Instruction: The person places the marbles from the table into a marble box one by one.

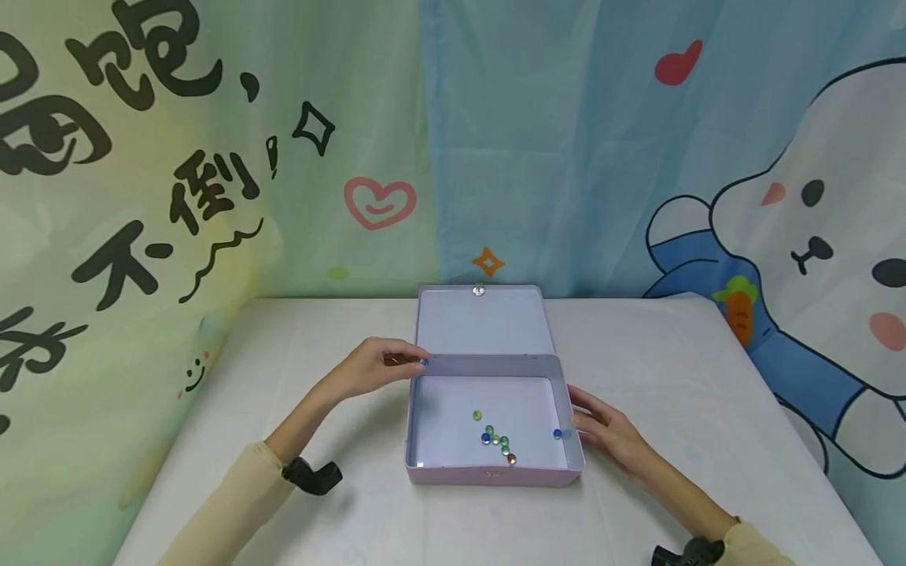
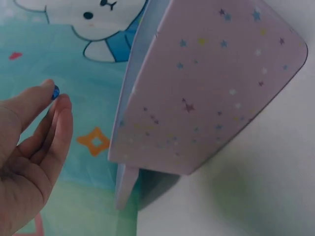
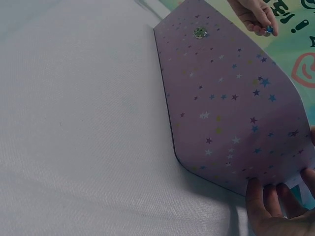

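Thumb and fingertips of my left hand [image 1: 375, 365] pinch a blue marble [image 2: 55, 92], held at the back left corner of a lilac box [image 1: 495, 476]. In the left wrist view this hand is beside the box's star-printed wall. My right hand [image 1: 612, 436] is at the box's right side, its fingertips resting against the outer wall. Inside, a loose group of marbles lies on the floor of the box: several green ones [image 1: 505, 441], a blue one [image 1: 485, 439] and an amber one [image 1: 511, 459]. Another blue marble [image 1: 557, 434] is by the right wall.
The box's hinged lid [image 1: 484, 318] stands raised at the back, a small round clasp [image 1: 479, 290] at its top edge. A white cloth [image 1: 318, 503] covers the table. Behind its far edge hangs a printed curtain [image 1: 510, 157]. Each wrist wears a black camera [image 1: 311, 476].
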Demonstrator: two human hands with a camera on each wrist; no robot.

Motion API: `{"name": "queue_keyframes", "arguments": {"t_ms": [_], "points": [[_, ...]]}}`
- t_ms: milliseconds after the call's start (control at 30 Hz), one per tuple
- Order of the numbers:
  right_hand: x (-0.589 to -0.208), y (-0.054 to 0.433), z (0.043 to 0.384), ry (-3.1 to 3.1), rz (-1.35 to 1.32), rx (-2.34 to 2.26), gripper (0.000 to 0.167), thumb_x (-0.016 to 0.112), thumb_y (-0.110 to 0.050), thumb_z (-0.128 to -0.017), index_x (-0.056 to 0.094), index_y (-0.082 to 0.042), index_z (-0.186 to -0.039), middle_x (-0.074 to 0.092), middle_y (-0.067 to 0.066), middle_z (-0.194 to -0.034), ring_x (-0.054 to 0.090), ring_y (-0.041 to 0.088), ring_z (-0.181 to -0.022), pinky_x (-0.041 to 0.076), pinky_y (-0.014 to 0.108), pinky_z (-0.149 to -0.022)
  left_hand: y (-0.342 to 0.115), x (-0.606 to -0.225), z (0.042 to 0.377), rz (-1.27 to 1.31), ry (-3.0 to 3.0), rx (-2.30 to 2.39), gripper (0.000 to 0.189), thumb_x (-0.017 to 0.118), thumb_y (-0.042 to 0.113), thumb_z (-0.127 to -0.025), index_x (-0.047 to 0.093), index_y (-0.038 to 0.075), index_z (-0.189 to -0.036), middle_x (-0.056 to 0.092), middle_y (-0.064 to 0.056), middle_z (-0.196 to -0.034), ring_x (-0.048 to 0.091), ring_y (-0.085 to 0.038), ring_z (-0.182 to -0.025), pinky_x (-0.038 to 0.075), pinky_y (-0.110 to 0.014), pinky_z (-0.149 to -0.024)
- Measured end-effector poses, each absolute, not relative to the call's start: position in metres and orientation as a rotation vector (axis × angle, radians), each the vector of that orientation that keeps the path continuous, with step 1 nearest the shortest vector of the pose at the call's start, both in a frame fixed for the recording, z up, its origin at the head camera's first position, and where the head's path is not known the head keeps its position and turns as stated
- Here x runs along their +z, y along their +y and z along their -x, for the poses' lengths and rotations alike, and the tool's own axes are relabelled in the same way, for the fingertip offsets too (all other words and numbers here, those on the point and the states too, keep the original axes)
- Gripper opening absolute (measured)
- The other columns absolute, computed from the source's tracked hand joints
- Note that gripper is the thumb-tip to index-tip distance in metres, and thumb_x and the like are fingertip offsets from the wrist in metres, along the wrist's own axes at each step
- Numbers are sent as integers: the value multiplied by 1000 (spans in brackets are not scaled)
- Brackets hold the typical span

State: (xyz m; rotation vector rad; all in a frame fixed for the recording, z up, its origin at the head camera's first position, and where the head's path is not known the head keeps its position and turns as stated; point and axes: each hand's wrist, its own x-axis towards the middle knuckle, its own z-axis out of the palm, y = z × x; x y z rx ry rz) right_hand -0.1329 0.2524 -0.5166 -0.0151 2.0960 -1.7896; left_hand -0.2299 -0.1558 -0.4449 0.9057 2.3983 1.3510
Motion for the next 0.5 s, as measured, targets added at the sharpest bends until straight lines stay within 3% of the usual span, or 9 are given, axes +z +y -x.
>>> {"name": "queue_keyframes", "arguments": {"t_ms": [167,500], "points": [[-517,253,133,2113,13,-1775,64,54,-23,-98,25,-7,-153,26,22,-157,51,-13,-111,46,13,-92,-142,-436,231,-1012,2383,1292,24,71,22,-89,73,14,-112,74,-2,-104,62,-7,-82,53,-22,-72],[-518,253,133,2110,1,-1777,64,54,-23,-98,25,-8,-153,25,21,-157,49,-14,-112,45,13,-93,-113,-422,238,-1135,2283,1179,25,72,22,-88,73,14,-111,74,-4,-106,68,-7,-92,56,-21,-82]]}}
